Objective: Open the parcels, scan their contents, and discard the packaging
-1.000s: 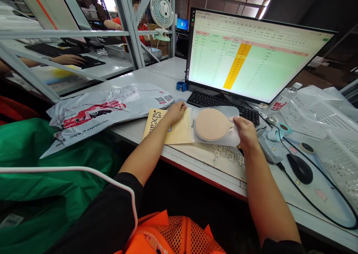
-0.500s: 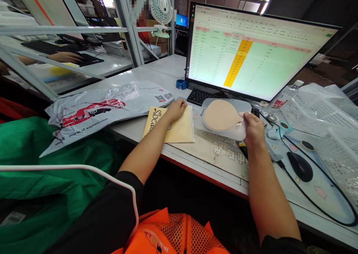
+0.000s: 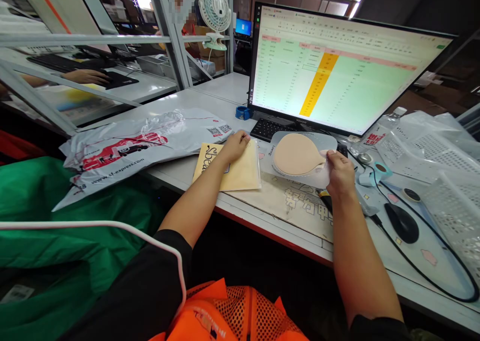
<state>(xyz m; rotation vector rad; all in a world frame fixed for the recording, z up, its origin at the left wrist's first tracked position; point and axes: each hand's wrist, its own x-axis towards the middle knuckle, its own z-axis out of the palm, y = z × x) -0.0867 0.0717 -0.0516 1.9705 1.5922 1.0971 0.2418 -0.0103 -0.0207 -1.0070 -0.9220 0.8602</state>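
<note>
My right hand (image 3: 340,173) pinches the edge of a clear plastic sheet (image 3: 324,143) that carries a beige teardrop-shaped pad (image 3: 295,154). It holds this tilted above the front of the desk, partly in front of the keyboard. A flat yellow packet (image 3: 240,176) with black lettering and a clear sleeve lies on the desk at left. Over its upper edge is my left hand (image 3: 236,147), fingers curled together on it; the fingertips' underside is hidden.
A monitor (image 3: 337,71) stands behind a black keyboard (image 3: 266,129). A printed grey mailer bag (image 3: 150,141) lies at left, blue tape (image 3: 243,112) behind. At right are a mouse (image 3: 402,223), cables and white baskets (image 3: 431,136). Beyond the metal frame, another person's hand (image 3: 86,77) rests near a keyboard.
Almost nothing differs. Both hands keep their places, and the packet and the pad sheet stay practically where they were.
</note>
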